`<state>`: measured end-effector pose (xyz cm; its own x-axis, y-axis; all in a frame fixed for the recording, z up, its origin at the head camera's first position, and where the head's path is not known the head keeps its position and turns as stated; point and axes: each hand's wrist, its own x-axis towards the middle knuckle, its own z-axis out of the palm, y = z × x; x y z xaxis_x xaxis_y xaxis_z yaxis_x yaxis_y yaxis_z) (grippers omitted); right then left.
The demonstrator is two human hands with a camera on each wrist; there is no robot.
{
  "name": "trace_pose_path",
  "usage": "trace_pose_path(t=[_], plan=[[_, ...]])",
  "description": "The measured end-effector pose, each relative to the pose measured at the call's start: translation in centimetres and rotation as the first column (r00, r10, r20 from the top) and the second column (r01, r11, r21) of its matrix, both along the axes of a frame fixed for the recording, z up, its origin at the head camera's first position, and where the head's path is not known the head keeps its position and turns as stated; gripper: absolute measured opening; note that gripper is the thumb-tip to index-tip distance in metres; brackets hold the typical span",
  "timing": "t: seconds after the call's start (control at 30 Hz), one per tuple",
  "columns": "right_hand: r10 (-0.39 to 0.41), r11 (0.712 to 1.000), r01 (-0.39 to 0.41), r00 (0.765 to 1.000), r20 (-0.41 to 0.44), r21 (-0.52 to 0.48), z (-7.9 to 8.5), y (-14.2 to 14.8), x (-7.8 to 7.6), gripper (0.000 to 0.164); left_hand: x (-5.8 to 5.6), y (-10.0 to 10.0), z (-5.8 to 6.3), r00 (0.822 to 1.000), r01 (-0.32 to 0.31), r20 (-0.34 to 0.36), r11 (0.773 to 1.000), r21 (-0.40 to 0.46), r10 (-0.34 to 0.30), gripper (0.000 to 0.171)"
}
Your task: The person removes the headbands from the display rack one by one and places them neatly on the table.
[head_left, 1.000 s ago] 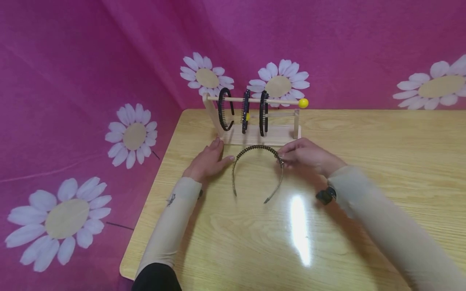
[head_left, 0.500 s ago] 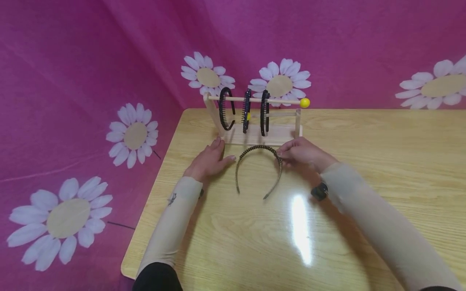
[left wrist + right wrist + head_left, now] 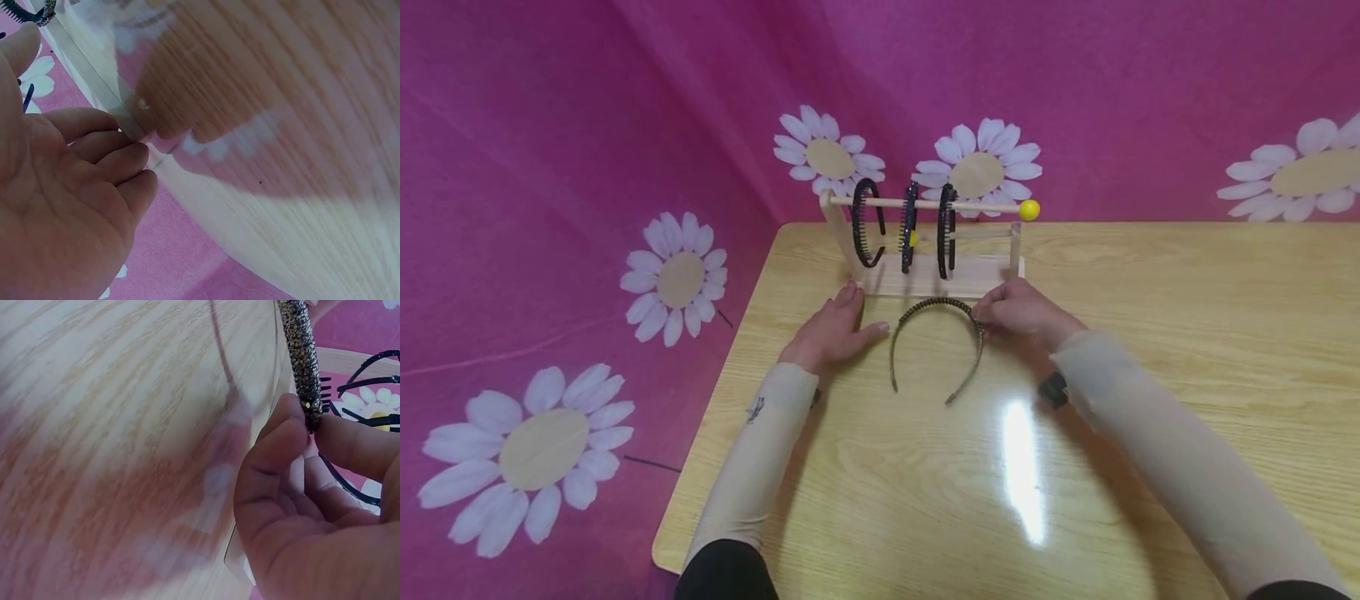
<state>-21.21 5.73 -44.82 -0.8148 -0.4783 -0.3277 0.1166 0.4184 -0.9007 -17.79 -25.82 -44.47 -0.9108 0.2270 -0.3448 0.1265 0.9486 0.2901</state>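
A dark, glittery beaded headband (image 3: 938, 301) is in front of the wooden stand (image 3: 976, 284), its two ends toward me. My right hand (image 3: 1026, 312) pinches its upper right side between thumb and fingers. The right wrist view shows the grip close up on the sparkly band (image 3: 301, 356). My left hand (image 3: 829, 335) lies with extended fingers, its fingertips at the stand's front left corner and its thumb near the headband. On the stand's top rod (image 3: 987, 207) hang three black toothed headbands: a left one (image 3: 858, 227), a middle one (image 3: 909, 233) and a right one (image 3: 943, 237).
A yellow ball (image 3: 1029, 210) caps the top rod's right end. A lower rod with a short upright (image 3: 1015, 246) stands behind. The glossy wooden table (image 3: 880, 500) ends at the left near a pink cloth (image 3: 535, 208) printed with white daisies.
The held headband has shifted slightly right, with its free ends rising a little in the view. My right forearm has moved slightly inward. My left hand stays at the stand.
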Motion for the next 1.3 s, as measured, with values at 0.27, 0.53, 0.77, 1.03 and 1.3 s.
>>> trace_pose_path(t=[0.27, 0.53, 0.77, 1.03, 1.3], plan=[[-0.001, 0.984, 0.025, 0.991, -0.137, 0.177, 0.2, -0.5, 0.3, 0.022, 0.0, 0.0, -0.1, 1.000, 0.002, -0.006, 1.000, 0.008, -0.001, 0.095], [-0.003, 0.959, 0.068, 0.973, -0.229, 0.274, 0.0, -0.9, 0.4, 0.021, 0.0, -0.1, -0.1, 1.000, 0.002, -0.013, 1.000, 0.013, -0.002, 0.095], [-0.001, 0.951, 0.077, 0.970, -0.245, 0.301, -0.4, -1.0, 0.3, 0.022, -0.1, 0.0, -0.1, 1.000, 0.010, -0.014, 1.000, 0.001, -0.010, 0.095], [-0.019, 0.949, 0.095, 0.969, -0.246, 0.300, -0.3, -0.8, 0.4, 0.018, -0.1, 0.1, 0.0, 1.000, 0.002, -0.018, 1.000, 0.005, -0.002, 0.094], [-0.092, 0.968, 0.147, 0.963, -0.254, 0.204, 0.8, -0.4, 0.6, 0.020, -0.1, 0.1, -0.2, 1.000, -0.013, -0.012, 1.000, 0.002, 0.013, 0.095]])
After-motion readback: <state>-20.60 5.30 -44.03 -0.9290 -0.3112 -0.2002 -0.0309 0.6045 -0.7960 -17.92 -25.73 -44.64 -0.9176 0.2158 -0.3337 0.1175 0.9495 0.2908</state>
